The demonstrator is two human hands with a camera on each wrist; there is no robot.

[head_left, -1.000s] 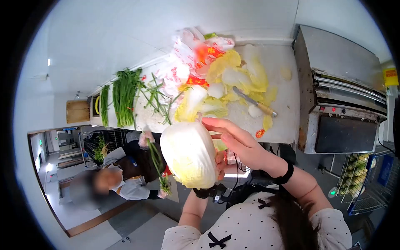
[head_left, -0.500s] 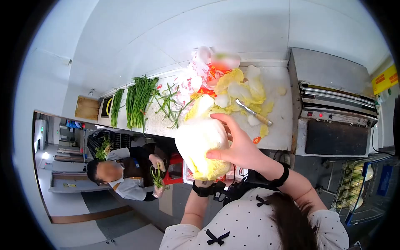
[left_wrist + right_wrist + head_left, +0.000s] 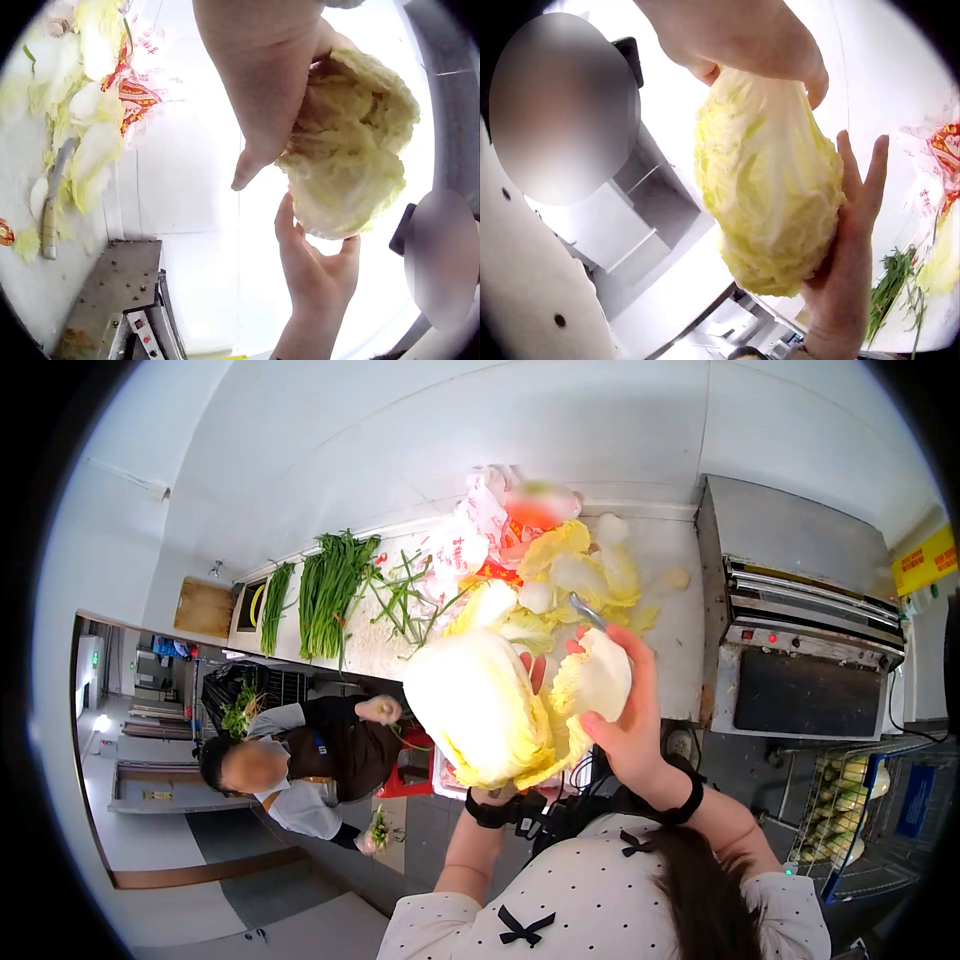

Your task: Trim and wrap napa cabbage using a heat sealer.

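Note:
A napa cabbage [image 3: 465, 705] is held up in front of the body, over the counter's near edge. My left hand [image 3: 844, 259] carries it from below and the side; two straight, spread fingers show beside it in the right wrist view. Their tips reach up behind the cabbage in the head view. My right hand [image 3: 640, 725] pinches a pale outer leaf [image 3: 606, 672] between thumb and fingers. That leaf bends away from the head, and its yellow frilled edge overlaps the cabbage. In the left wrist view, the cabbage's ruffled yellow-green top [image 3: 349, 142] faces the camera.
Loose cabbage leaves [image 3: 580, 575] lie on the counter beside a knife [image 3: 54, 202]. Printed plastic bags [image 3: 480, 525] and long green stalks [image 3: 335, 600] are farther left. A metal machine [image 3: 810, 620] stands right, above a wire cart [image 3: 840, 820]. Another person [image 3: 310, 760] stands left.
My right hand has moved from the cabbage's side to the right, pulling an outer leaf away from the head. The other person's hands, with green stalks, have moved apart.

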